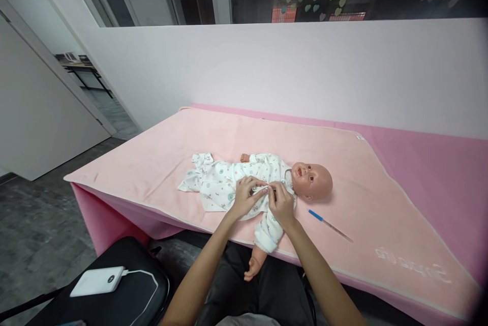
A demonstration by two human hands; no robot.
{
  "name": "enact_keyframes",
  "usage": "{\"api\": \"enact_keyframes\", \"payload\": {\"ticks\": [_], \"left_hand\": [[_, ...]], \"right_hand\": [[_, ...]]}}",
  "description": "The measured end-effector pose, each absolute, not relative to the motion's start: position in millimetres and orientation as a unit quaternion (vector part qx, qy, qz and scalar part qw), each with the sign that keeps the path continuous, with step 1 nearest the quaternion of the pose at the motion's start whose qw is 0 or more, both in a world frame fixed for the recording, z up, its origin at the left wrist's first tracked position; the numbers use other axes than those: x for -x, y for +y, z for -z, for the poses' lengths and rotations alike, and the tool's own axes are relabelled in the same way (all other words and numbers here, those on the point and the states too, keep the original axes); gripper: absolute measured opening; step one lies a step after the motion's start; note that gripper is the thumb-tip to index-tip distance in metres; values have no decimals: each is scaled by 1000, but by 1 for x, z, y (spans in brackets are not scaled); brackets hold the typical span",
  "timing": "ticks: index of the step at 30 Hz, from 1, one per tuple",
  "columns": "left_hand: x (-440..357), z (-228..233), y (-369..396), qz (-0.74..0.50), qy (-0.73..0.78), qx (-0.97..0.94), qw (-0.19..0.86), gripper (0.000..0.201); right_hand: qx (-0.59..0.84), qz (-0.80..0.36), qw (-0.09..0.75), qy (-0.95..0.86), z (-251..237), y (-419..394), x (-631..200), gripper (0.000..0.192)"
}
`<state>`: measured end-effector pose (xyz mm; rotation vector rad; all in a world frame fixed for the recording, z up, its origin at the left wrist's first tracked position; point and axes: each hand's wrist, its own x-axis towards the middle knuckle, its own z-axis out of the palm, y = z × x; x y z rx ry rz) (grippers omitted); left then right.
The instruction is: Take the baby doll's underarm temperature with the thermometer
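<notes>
Pink blanket [160, 148] covered the tabletop where a doll [267, 178] lay on its back, left hand [244, 196] and right hand [281, 203] fingers pinched closed on its white romper [221, 181], beside a blue-capped syringe [330, 225].

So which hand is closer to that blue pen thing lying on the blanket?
The right hand, on the doll's chest, beside the blue pen. The left hand sits farther off, toward the doll's belly.
</notes>
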<state>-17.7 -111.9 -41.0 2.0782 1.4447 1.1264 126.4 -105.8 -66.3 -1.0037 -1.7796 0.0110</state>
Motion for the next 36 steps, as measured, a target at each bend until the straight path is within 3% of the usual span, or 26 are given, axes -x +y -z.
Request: {"api": "enact_keyframes", "payload": {"ticks": [36], "left_hand": [[25,40,-119,-472,466,-700,264,22]], "right_hand": [[392,79,503,-766,78,-105,-129,15]]}}
